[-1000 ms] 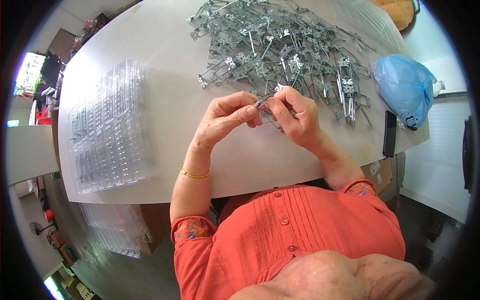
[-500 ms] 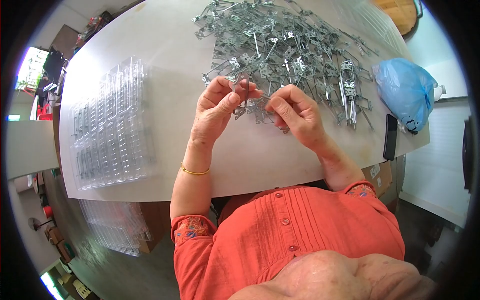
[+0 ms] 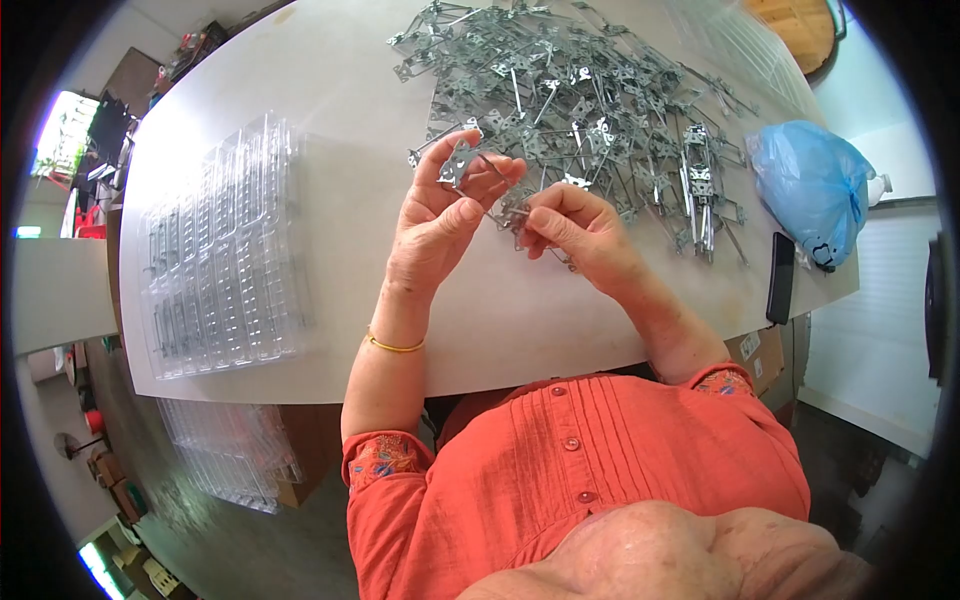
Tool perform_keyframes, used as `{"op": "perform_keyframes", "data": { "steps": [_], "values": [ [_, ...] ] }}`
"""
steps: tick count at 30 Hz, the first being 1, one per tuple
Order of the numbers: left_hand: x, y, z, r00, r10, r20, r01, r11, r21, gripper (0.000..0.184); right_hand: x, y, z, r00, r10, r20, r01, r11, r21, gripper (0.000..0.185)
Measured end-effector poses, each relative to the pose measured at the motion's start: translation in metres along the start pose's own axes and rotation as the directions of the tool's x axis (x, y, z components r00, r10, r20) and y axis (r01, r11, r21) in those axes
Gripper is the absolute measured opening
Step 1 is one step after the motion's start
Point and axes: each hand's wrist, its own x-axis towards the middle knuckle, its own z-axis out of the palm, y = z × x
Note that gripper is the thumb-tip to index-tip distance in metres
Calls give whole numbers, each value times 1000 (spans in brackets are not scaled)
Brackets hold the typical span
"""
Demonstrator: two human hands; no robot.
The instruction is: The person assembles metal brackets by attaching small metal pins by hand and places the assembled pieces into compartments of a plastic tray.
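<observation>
Both hands are raised over the near edge of a heap of grey metal linkage pieces (image 3: pixel 590 140), each made of small flat plates and thin rods. My left hand (image 3: pixel 430 225) has its fingers curled around a metal linkage piece (image 3: pixel 460 163), whose notched plate faces up at the fingertips. From that plate, thin rods slant down toward my right hand (image 3: pixel 585 235). Thumb and index finger of the right hand pinch the piece's other end. Behind the fingers, that end overlaps other metal pieces, so its exact outline is hard to make out.
Clear plastic trays (image 3: pixel 225 250) with rows of compartments lie at the table's left, some holding metal parts. A blue plastic bag (image 3: pixel 812 185) and a black phone (image 3: pixel 780 278) are at the right. More clear trays (image 3: pixel 230 455) stand below the table's left edge.
The linkage piece has turned so its plate now shows at my left fingertips. My left fingers have loosened and spread a little; my right hand has dropped slightly down and left.
</observation>
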Motion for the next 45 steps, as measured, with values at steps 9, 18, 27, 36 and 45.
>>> {"op": "perform_keyframes", "data": {
  "steps": [9,18,27,36,45],
  "values": [
    [1,1,4,999,-41,-28,40,999,-21,49,-1,-12,-6,960,-248,-130,236,967,-100,11],
    [-2,-2,4,988,-156,11,153,981,118,44,1,-18,-9,924,-347,-162,305,922,-236,10],
    [-1,2,6,968,-241,-76,247,964,100,53,3,-17,-10,932,-329,-151,285,924,-254,8],
    [-2,5,5,955,-279,-105,290,950,117,47,5,-15,-12,927,-340,-161,299,926,-231,7],
    [-3,3,1,957,-279,-74,285,954,95,51,5,-14,-18,927,-357,-116,329,921,-210,6]
  ]
}}
